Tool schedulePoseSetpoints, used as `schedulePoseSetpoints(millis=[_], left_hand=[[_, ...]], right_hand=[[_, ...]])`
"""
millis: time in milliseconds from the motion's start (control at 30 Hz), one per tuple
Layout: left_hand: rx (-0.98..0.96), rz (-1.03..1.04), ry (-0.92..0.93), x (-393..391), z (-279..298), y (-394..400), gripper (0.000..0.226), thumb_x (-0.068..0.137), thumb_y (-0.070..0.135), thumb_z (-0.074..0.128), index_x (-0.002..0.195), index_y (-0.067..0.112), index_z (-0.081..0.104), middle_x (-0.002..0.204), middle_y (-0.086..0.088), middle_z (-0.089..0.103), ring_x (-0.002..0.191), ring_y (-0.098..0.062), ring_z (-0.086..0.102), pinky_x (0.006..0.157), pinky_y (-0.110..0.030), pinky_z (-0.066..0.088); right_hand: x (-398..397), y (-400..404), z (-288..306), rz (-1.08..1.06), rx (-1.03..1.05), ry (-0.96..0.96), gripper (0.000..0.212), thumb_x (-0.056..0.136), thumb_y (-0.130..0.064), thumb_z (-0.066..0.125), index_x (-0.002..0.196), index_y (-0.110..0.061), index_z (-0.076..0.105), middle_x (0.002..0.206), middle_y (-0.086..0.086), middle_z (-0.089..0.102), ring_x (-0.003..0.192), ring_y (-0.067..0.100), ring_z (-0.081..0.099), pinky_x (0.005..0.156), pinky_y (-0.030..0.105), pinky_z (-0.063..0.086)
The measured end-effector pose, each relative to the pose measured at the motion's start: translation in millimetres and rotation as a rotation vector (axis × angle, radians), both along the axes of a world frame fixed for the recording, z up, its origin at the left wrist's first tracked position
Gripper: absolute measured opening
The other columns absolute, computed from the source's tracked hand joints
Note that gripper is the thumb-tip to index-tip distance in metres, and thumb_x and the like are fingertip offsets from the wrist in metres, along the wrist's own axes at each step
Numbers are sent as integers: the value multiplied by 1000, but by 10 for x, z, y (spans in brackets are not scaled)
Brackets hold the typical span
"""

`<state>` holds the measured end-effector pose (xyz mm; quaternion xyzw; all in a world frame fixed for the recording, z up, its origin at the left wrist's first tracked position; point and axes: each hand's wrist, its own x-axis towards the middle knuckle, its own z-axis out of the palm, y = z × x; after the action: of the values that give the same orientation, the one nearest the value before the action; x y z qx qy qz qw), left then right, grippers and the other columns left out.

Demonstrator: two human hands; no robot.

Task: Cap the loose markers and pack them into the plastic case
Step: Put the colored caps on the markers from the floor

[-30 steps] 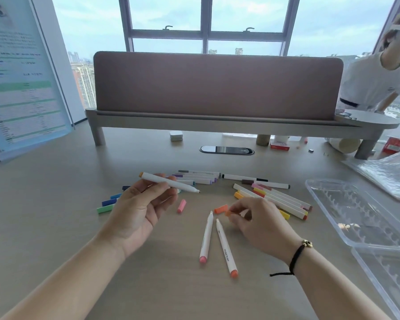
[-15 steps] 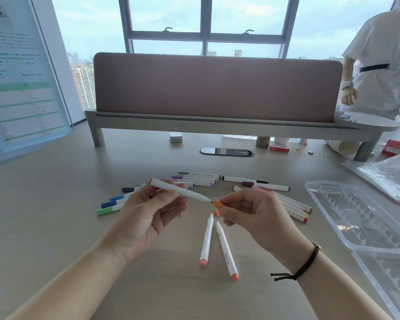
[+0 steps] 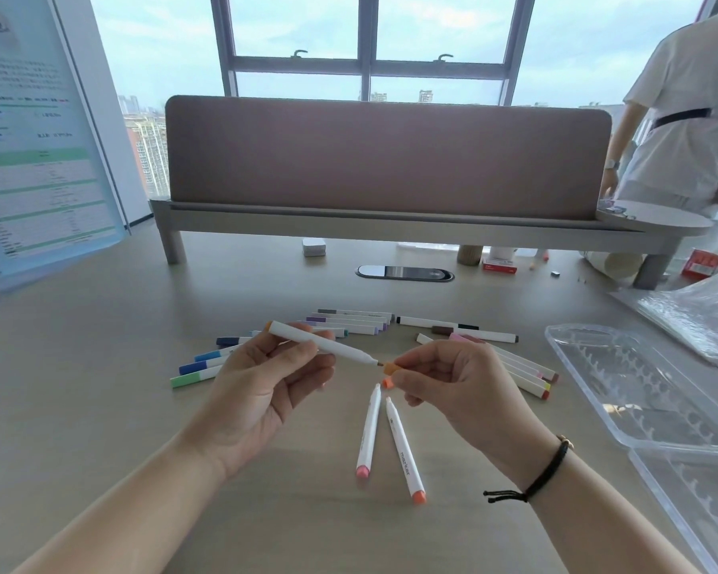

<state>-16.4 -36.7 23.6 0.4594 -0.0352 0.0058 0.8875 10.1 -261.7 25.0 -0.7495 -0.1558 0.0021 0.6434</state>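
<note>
**Nearly capped: tip meets orange cap**

Here the left hand [image 3: 262, 391] pinches the orange marker [image 3: 324, 343] tip-rightward, so the right hand [image 3: 452, 387], pinching the orange cap [image 3: 390, 369], can push straight on. The open plastic case [image 3: 639, 391] (still empty) waits right, with bare desk [image 3: 100, 366] between.

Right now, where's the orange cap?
In the head view, centre: the right hand pinches the orange cap just off the marker tip, above two uncapped markers.
</note>
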Motion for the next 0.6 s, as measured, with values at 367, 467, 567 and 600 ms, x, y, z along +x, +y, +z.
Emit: schedulePoseSetpoints(millis=[367, 467, 567, 600], left_hand=[[245, 50, 30, -63, -1, -82, 24, 57, 20, 85, 77, 11, 77, 88, -27, 72, 74, -31, 74, 62, -33, 61], [294, 54, 2, -69, 5, -81, 40, 50, 31, 95, 78, 10, 77, 87, -27, 72, 71, -32, 73, 61, -33, 60], [333, 69, -34, -90, 8, -75, 53, 44, 40, 98, 80, 8, 76, 86, -28, 72, 72, -35, 73, 63, -34, 61], [362, 76, -50, -95, 2, -72, 47, 48, 37, 97, 79, 8, 76, 84, -27, 72, 72, -35, 73, 64, -34, 61]], right_hand=[[-88, 62, 68, 44, 290, 173, 22, 71, 0, 77, 91, 4, 71, 82, 26, 73, 65, 28, 70, 69, 37, 62], [-109, 70, 92, 72, 371, 242, 36, 61, -10, 78, 93, 5, 70, 83, 27, 72, 66, 29, 71, 69, 36, 62], [-118, 82, 88, 75, 373, 260, 32, 62, -10, 77, 90, 4, 71, 82, 27, 72, 63, 28, 71, 66, 34, 62], [-120, 83, 86, 75, 375, 265, 29, 63, -9, 76, 89, 4, 72, 81, 27, 72, 62, 27, 71, 65, 34, 61]])
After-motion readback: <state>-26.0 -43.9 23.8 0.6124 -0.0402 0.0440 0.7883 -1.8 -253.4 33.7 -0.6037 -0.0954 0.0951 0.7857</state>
